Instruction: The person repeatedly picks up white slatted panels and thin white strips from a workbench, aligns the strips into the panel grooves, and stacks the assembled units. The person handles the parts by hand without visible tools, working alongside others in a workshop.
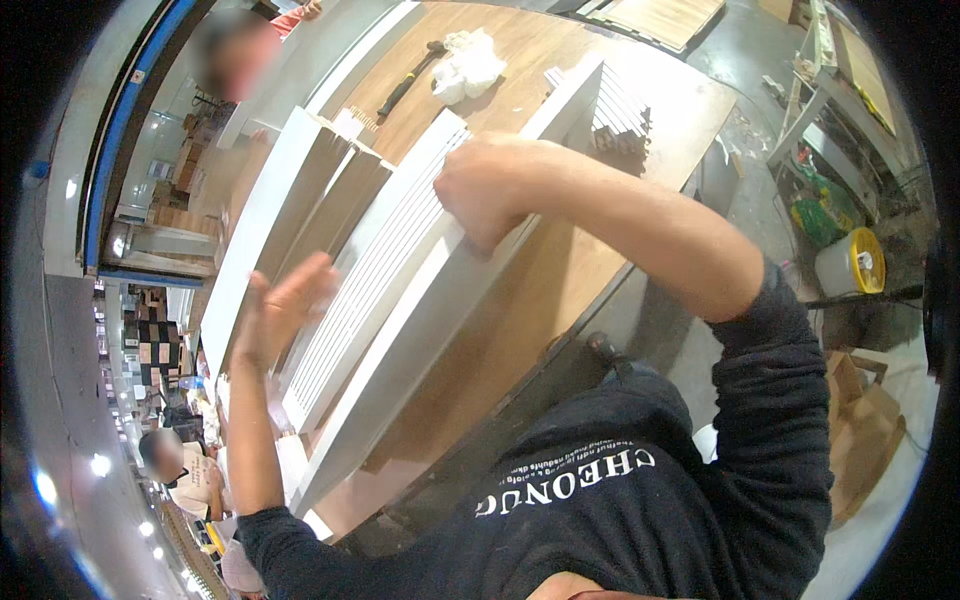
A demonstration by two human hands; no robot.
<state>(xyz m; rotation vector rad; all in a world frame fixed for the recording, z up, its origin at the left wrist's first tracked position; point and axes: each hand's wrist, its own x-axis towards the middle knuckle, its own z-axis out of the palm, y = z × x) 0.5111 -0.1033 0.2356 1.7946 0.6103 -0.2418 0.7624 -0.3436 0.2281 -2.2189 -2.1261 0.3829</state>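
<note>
My right hand (pixel 485 195) is curled closed above the upper part of a row of long, thin white strips (pixel 385 245), against the inner side of a long white board (pixel 440 300). Its fingers turn away from view, so what they grip, if anything, is hidden. My left hand (pixel 288 305) is raised, slightly blurred, with its fingers stretched out and nothing in it. It hovers between the strips and a tall white panel (pixel 255 235) standing on edge farther away. All these long pieces lie slantwise across a wood-topped table (pixel 470 385).
A black hammer (pixel 412 80) and crumpled white wrapping (pixel 468 66) lie at the table's far end. More strips (pixel 622 125) are stacked beyond the board. At right are a yellow-rimmed bucket (pixel 850 262) and a cardboard box (pixel 868 440). Other people are at far left.
</note>
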